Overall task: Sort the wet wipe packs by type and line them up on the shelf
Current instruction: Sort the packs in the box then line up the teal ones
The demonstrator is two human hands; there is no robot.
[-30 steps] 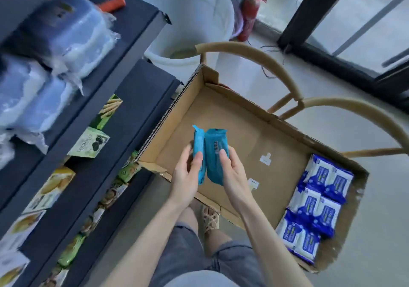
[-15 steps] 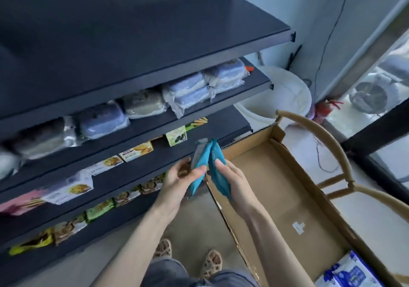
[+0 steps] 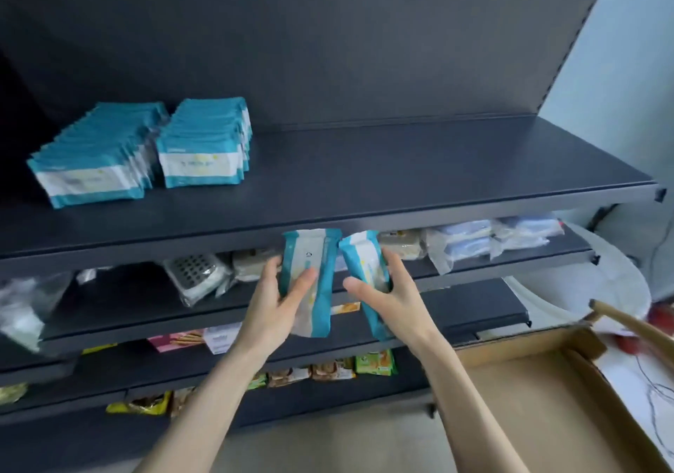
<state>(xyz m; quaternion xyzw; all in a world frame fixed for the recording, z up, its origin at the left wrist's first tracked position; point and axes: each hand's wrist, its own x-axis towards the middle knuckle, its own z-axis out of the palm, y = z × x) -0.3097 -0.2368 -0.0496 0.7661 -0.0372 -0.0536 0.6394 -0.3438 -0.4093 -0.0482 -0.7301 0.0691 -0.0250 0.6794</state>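
We can read no words, brands or numbers anywhere. The teal-and-white plastic wet wipe packs (image 3: 200, 160) standing in rows on the dark metal shelf (image 3: 419, 184) carry print on their white bands, too blurred to read. The same holds for the matching left-hand pack (image 3: 315, 253), gripped by the left hand (image 3: 281, 304), and the right-hand pack (image 3: 364, 257), gripped by the right hand (image 3: 395, 299).

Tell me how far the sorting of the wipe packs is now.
Done: two rows of teal packs stand on the top shelf. In hand: the left hand holds a teal pack, the right hand a second pack, both off the shelf. Left: shelving these two; the box is partly visible.
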